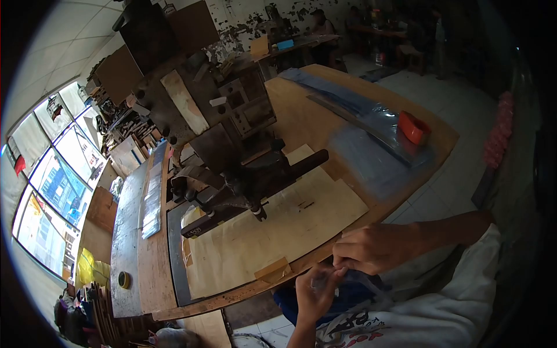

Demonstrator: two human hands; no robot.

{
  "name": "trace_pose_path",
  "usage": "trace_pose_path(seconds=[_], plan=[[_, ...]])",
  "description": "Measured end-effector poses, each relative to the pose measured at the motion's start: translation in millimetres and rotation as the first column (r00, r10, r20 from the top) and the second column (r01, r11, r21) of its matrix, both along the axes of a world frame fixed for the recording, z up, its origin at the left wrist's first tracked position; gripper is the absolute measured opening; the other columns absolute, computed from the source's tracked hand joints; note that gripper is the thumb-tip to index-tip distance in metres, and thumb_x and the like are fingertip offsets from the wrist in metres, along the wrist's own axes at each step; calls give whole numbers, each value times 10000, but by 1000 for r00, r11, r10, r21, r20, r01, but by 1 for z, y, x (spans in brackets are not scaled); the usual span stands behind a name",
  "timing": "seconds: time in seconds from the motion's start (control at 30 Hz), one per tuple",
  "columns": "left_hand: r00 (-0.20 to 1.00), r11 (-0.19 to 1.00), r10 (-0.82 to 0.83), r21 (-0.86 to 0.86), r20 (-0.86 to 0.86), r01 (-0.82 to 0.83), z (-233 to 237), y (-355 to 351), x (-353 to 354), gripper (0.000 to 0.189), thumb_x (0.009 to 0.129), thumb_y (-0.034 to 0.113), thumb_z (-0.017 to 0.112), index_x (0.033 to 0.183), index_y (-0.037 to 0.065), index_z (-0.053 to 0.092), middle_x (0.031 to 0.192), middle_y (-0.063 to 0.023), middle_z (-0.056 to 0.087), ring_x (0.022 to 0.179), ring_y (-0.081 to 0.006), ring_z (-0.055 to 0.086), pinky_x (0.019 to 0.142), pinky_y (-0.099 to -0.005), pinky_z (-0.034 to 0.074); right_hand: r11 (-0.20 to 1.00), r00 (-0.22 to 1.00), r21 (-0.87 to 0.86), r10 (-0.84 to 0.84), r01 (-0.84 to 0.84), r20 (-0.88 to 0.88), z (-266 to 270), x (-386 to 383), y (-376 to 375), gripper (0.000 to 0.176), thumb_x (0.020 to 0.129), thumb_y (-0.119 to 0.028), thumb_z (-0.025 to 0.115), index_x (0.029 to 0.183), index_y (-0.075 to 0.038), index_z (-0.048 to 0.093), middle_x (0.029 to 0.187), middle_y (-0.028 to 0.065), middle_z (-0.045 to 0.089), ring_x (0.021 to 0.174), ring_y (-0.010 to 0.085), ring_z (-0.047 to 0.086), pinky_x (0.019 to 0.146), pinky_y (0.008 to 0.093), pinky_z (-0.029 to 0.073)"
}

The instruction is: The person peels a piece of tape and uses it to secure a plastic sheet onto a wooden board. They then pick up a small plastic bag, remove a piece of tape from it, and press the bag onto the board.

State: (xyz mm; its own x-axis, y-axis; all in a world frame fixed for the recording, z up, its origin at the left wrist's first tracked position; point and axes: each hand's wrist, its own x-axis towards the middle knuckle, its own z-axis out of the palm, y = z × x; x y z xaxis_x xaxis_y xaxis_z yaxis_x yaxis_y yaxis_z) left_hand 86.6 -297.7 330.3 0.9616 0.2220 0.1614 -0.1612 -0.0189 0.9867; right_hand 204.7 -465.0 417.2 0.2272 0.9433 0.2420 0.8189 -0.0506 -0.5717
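Observation:
Both of my hands meet just below the near edge of the wooden table [313, 124], over my lap. My right hand [371, 246] is curled, its fingertips pinching a small clear plastic piece [322, 281]. My left hand [313, 293] comes up from below and grips the same piece with its fingers. The piece is small and partly hidden by my fingers. A dark metal press machine [232, 145] stands on the table ahead of my hands, its lever [307, 163] pointing right over a cardboard sheet [272, 232].
Clear plastic sheets [371, 156] and an orange tape dispenser [413, 127] lie on the table's right side. A tape roll [123, 279] rests on the left bench. Windows [58, 185] line the left wall. People sit at a far table [307, 40].

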Motion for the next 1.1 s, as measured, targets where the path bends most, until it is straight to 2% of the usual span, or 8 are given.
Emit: trace_pose_path(seconds=[0.1, 0.23, 0.3, 0.47, 0.63, 0.73, 0.97, 1.1], plan=[[989, 975, -92, 211, 114, 66, 3, 2, -8, 115, 865, -12, 773, 833, -24, 663, 764, -53, 709, 707, -60, 622, 660, -220, 484, 999, 1000, 44, 17, -18, 24, -7, -9, -8, 118, 936, -108, 638, 953, -8, 578, 860, 123, 639, 844, 303, 676, 700, 401, 538], [934, 908, -343, 219, -94, 356, 19, 0, -26, 103, 867, 30, 770, 881, -18, 681, 792, -99, 727, 666, -111, 662, 644, -255, 506, 974, 901, 157, -214, 165, 377, 16, 12, -23, 127, 933, -106, 658, 938, -15, 570, 849, 96, 602, 806, 275, 664, 659, 391, 537], [905, 898, -396, 140, -154, 417, 4, -8, -30, 84, 875, 41, 764, 887, -19, 706, 778, -93, 728, 678, -109, 669, 659, -265, 513, 980, 938, 131, -184, 152, 292, 7, 11, -25, 147, 932, -117, 672, 935, -17, 565, 842, 89, 585, 791, 271, 659, 656, 391, 543], [961, 950, -249, 163, -118, 267, -8, -1, -19, 107, 862, 61, 794, 904, 10, 709, 798, -46, 732, 728, -59, 640, 660, -235, 501, 979, 977, 72, -197, 192, 78, 17, 5, -29, 186, 965, -157, 667, 964, -6, 559, 898, 106, 639, 837, 273, 681, 684, 377, 562], [994, 931, -72, 351, -86, 98, 3, 9, -6, 205, 863, 135, 796, 969, 14, 668, 818, -94, 722, 718, -155, 702, 658, -278, 524, 994, 951, 2, -103, 108, -293, 19, 5, -31, 230, 996, -203, 653, 1075, 1, 582, 996, 128, 701, 885, 227, 703, 709, 355, 560], [990, 930, -22, 360, -143, 73, 7, 14, -1, 274, 813, 141, 845, 985, 17, 670, 870, -84, 733, 759, -147, 702, 687, -279, 538, 993, 941, 53, -82, 105, -328, 15, 5, -28, 268, 996, -229, 658, 1147, -16, 595, 952, 105, 683, 811, 180, 679, 695, 337, 549], [992, 989, -40, 147, 117, 23, 3, 33, -2, 477, 670, -7, 898, 1074, -53, 650, 999, -149, 744, 980, -211, 711, 867, -327, 560, 986, 966, 27, -155, 164, -208, 37, 5, -24, 274, 996, -255, 654, 1158, -37, 616, 886, 68, 642, 733, 151, 644, 663, 301, 533], [994, 987, -20, 158, 112, 2, 1, 46, -8, 405, 675, -70, 864, 1023, -55, 659, 1021, -174, 742, 939, -237, 724, 842, -343, 577, 981, 972, 26, -184, 190, -147, 38, 4, -23, 256, 971, -226, 692, 1140, -42, 635, 878, 57, 654, 709, 138, 655, 633, 293, 543]])
